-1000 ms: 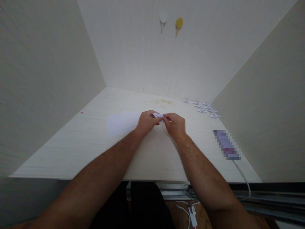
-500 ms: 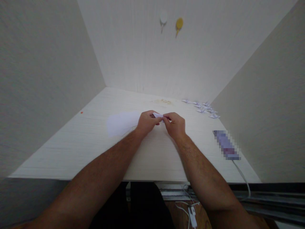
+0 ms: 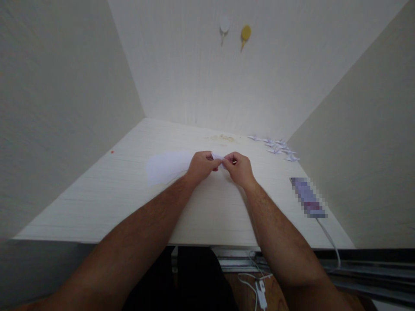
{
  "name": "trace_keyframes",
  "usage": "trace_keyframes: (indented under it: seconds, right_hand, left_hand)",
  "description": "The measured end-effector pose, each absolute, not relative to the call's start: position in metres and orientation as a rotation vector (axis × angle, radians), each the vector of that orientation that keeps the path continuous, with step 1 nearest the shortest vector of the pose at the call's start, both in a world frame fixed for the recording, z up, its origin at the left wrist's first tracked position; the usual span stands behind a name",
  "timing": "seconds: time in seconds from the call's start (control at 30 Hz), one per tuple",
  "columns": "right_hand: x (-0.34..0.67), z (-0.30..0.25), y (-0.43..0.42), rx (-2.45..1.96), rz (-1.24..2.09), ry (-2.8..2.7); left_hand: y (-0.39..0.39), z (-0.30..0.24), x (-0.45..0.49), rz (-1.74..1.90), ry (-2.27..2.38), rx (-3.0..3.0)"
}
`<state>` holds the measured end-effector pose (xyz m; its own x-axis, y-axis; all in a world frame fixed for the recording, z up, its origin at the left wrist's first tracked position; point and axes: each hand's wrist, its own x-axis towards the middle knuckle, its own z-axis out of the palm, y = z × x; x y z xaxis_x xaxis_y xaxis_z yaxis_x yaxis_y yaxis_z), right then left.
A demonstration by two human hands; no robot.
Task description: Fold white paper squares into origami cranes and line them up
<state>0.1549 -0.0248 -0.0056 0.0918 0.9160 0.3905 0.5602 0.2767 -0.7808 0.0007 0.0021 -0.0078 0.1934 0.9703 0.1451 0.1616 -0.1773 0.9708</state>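
My left hand (image 3: 200,166) and my right hand (image 3: 240,167) meet at the middle of the white table (image 3: 106,190), both pinched on a small folded white paper piece (image 3: 216,157). Only a corner of the piece shows between the fingertips. A stack of flat white paper sheets (image 3: 167,166) lies just left of my left hand. Several small folded paper shapes (image 3: 275,145) sit in a row at the back right of the table.
A pixelated flat device (image 3: 307,197) lies at the right of the table, its white cable (image 3: 330,239) running off the front edge. Two round hooks, white (image 3: 224,24) and yellow (image 3: 245,32), hang on the back wall. Walls close in left and right. More cables (image 3: 257,287) hang below the table.
My right hand has drawn slightly in toward the left one, fingers curling tighter on the paper piece. The view has shifted a little.
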Motion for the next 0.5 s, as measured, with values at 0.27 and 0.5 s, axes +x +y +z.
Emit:
trace_keyframes:
  seconds: [0.27,0.5]
  right_hand:
    - [0.155,-0.010,-0.028,-1.427,-0.019,-1.768]
    - [0.154,-0.008,-0.029,-1.337,-0.153,-1.927]
  left_hand:
    - [0.004,-0.011,0.006,1.020,1.071,1.309]
    - [-0.002,-0.004,0.011,1.092,1.081,1.114]
